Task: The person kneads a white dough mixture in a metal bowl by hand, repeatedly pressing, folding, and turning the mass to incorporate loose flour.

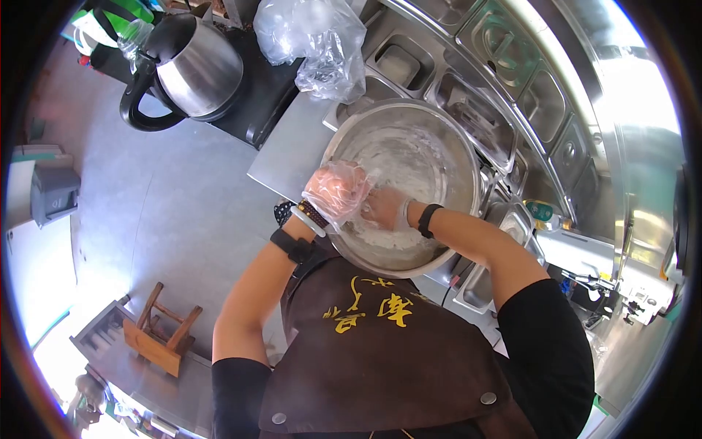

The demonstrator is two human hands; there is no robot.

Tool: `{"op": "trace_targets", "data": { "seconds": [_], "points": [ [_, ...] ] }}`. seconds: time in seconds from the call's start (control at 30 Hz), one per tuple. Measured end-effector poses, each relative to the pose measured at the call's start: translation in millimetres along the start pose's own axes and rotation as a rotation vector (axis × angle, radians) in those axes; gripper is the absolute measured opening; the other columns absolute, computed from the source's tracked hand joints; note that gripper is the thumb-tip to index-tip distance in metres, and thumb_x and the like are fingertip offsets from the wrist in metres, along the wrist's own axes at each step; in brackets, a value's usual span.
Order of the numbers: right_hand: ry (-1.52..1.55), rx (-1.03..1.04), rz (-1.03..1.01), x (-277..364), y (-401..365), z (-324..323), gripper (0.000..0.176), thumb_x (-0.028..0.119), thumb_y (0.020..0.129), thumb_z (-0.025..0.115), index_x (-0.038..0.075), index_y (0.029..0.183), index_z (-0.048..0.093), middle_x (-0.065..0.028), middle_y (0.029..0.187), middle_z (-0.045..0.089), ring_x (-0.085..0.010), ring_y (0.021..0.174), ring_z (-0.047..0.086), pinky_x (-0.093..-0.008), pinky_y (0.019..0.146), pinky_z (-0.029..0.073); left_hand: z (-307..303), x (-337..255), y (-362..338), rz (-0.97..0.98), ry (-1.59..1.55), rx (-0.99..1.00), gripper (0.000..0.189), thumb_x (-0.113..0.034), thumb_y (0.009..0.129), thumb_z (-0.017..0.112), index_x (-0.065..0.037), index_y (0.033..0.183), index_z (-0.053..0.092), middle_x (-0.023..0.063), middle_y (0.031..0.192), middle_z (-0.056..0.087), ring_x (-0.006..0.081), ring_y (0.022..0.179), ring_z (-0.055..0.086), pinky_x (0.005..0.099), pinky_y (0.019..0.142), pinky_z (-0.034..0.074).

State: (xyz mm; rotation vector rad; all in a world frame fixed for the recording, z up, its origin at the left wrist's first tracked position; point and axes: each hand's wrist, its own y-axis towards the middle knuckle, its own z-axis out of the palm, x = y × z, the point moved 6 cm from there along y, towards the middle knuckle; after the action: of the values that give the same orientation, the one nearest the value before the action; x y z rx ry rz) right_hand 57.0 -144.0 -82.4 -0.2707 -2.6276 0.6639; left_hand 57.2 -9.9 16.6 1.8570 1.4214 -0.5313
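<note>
A large steel bowl [459, 132] stands before me, its inside coated with white powder [409, 157] that looks like flour. My left hand [338, 192], in a clear plastic glove, is curled over the bowl's left side; whatever its fingers hold, if anything, is hidden. Right beside it, my right hand [384, 207] reaches down into the bowl at the powder, also in a thin clear glove. Its fingertips are hidden. The two hands are close together, perhaps touching.
Steel food pans [472, 113] line the counter behind the bowl. To the left stand a steel kettle [201, 69] and a crumpled clear plastic bag [314, 44]. A wooden stool [161, 333] is at the lower left. A bottle with a green label [541, 212] lies at the right.
</note>
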Motion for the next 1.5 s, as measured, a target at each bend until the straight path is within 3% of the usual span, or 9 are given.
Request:
{"op": "trace_targets", "data": {
  "seconds": [0.37, 0.47, 0.57, 0.67, 0.87, 1.07, 1.27, 1.37, 1.5],
  "points": [
    [0.407, -0.589, 0.136, -10, -51, -66, 0.028, 0.022, 0.062, 0.073, 0.008, 0.082, 0.058, -0.0157, 0.091, 0.054, -0.0319, 0.079, 0.053, -0.0402, 0.067, 0.043, -5, -4, 0, -0.077, 0.025, 0.019, 0.014, -0.02, 0.079, 0.056, -0.007, 0.073, 0.055, 0.0113, 0.069, 0.057, 0.0321, 0.068, 0.057, 0.0404, 0.061, 0.048],
    [0.298, -0.304, 0.072, 1, -62, -58, 0.025, 0.023, 0.062, 0.071, 0.008, 0.077, 0.059, -0.0161, 0.092, 0.053, -0.0326, 0.084, 0.053, -0.0402, 0.069, 0.044, 1, -1, -1, -0.029, 0.088, 0.007, 0.013, -0.019, 0.078, 0.056, -0.007, 0.072, 0.054, 0.0109, 0.068, 0.056, 0.0314, 0.067, 0.057, 0.0403, 0.06, 0.048],
    [0.133, -0.471, 0.02, 11, -76, -32, 0.028, 0.034, 0.065, 0.064, 0.007, 0.074, 0.061, -0.017, 0.1, 0.055, -0.0328, 0.098, 0.05, -0.0422, 0.079, 0.042, 1, -1, 0, -0.025, 0.064, -0.005, 0.012, -0.018, 0.077, 0.056, -0.007, 0.072, 0.054, 0.011, 0.066, 0.055, 0.0312, 0.066, 0.056, 0.0408, 0.059, 0.047],
    [0.071, -0.106, 0.031, 12, -65, -13, 0.042, 0.043, 0.064, 0.062, 0.008, 0.087, 0.062, -0.019, 0.109, 0.051, -0.0341, 0.108, 0.044, -0.0481, 0.089, 0.036, 1, -1, 0, -0.011, 0.099, -0.035, 0.012, -0.018, 0.077, 0.056, -0.007, 0.071, 0.053, 0.011, 0.066, 0.055, 0.031, 0.065, 0.056, 0.0405, 0.058, 0.047],
    [-0.172, 0.038, 0.098, 11, -50, -11, 0.076, 0.054, 0.065, 0.06, 0.015, 0.127, 0.042, -0.0224, 0.13, 0.036, -0.039, 0.12, 0.034, -0.0564, 0.094, 0.027, 2, 0, 0, 0.002, 0.099, -0.029, 0.012, -0.018, 0.076, 0.056, -0.008, 0.072, 0.054, 0.0111, 0.065, 0.055, 0.0312, 0.065, 0.056, 0.0399, 0.059, 0.047],
    [-0.203, 0.02, 0.019, 22, -31, -16, 0.076, 0.058, 0.07, 0.054, 0.019, 0.133, 0.036, -0.0209, 0.137, 0.027, -0.0376, 0.124, 0.031, -0.0613, 0.096, 0.021, 8, 10, -6, -0.022, -0.065, -0.053, 0.011, -0.007, 0.071, 0.062, -0.007, 0.079, 0.056, 0.0103, 0.075, 0.057, 0.03, 0.068, 0.057, 0.0375, 0.058, 0.048],
    [-0.132, -0.066, -0.063, 18, -6, -5, 0.056, 0.046, 0.077, 0.053, 0.018, 0.124, 0.047, -0.0124, 0.134, 0.034, -0.0316, 0.125, 0.03, -0.0546, 0.098, 0.025, -6, -2, 0, 0.006, -0.022, -0.099, 0.01, -0.015, 0.071, 0.06, -0.009, 0.074, 0.053, 0.0086, 0.071, 0.054, 0.031, 0.068, 0.054, 0.0397, 0.059, 0.046],
    [-0.184, -0.298, -0.171, 15, 6, 3, 0.05, 0.046, 0.079, 0.05, 0.015, 0.119, 0.051, -0.0128, 0.129, 0.041, -0.0313, 0.12, 0.036, -0.0479, 0.095, 0.031, -9, -5, -1, 0.047, 0.018, -0.191, 0.011, -0.015, 0.072, 0.061, -0.009, 0.072, 0.052, 0.0087, 0.069, 0.053, 0.0313, 0.067, 0.054, 0.0394, 0.059, 0.046],
    [-0.12, -0.161, -0.076, 12, 33, -2, 0.048, 0.047, 0.081, 0.047, 0.013, 0.114, 0.054, -0.0133, 0.122, 0.048, -0.0301, 0.114, 0.043, -0.0415, 0.091, 0.035, 0, 6, -3, -0.09, -0.089, 0.018, 0.011, -0.015, 0.078, 0.058, -0.005, 0.082, 0.058, 0.0144, 0.077, 0.057, 0.0333, 0.07, 0.056, 0.0397, 0.062, 0.047]
  ]
}}
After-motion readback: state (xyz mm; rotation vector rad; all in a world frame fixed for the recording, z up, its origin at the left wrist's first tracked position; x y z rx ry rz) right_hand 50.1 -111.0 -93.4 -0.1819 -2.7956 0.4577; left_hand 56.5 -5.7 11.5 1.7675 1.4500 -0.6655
